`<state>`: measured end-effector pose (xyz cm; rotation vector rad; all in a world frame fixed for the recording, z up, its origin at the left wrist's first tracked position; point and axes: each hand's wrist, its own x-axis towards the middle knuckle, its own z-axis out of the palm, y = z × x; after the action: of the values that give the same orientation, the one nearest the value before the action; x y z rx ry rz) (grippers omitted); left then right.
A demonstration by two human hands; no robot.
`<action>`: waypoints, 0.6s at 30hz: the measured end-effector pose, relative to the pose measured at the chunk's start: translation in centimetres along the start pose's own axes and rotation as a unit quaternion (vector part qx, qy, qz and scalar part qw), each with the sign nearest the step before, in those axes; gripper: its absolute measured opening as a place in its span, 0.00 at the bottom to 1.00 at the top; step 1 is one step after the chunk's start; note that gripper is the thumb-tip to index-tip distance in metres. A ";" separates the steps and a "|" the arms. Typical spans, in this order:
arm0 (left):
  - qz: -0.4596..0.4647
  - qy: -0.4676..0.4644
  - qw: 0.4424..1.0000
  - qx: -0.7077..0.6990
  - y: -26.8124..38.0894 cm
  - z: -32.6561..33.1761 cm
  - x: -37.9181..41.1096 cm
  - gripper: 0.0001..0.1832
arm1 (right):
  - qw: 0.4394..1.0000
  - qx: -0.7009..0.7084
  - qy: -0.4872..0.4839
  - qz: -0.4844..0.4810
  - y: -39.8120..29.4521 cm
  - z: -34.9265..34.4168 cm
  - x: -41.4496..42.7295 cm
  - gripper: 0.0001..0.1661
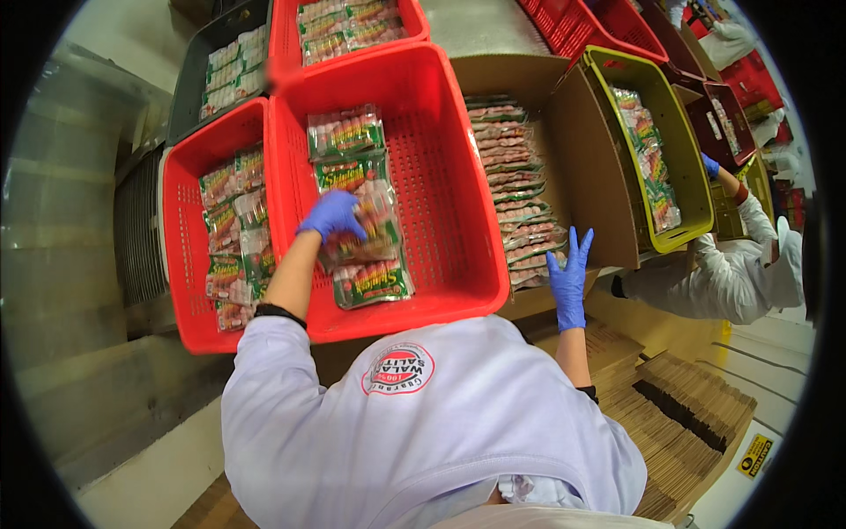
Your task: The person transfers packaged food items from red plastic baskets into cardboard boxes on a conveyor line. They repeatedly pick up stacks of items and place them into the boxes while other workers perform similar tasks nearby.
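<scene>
My left hand (335,217), in a blue glove, reaches into a red plastic crate (456,198) and has its fingers on a clear and green sausage pack (373,231), which looks blurred. More flat packs (371,284) lie in a column in that crate. Gloved as well, my right hand (570,274) is at the near end of a cardboard box (595,192), fingers spread, with nothing held. Inside the box, a row of sausage packs (522,205) stands on edge along the left side. My left fingers partly hide the pack under them, so whether they grip it cannot be told.
Left of me stands another red crate (175,231) with packs, and a dark grey crate (182,99) lies beyond it. A yellow-green crate (694,192) adjoins the box. A co-worker (720,264) works at the right. Stacked flat cardboard (687,410) lies at the lower right.
</scene>
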<state>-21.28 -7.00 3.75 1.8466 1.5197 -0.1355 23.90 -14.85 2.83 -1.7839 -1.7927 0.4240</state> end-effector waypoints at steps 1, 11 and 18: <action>-0.008 0.060 0.998 0.018 -0.8 -2.1 1.3 0.27 | 1.000 -0.010 0.009 0.001 0.0 -0.3 0.0 0.42; -0.032 0.129 0.967 0.216 -13.4 -10.3 17.1 0.32 | 0.993 -0.101 0.025 0.063 0.5 -4.6 -1.9 0.35; -0.068 0.008 0.997 0.024 -10.6 -10.0 21.8 0.39 | 0.968 -0.158 0.019 0.192 0.6 -6.1 -5.4 0.33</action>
<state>-27.77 16.88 -4.85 1.7850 1.6655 -0.2238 27.71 -21.15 6.34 -2.3601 -1.5503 0.2580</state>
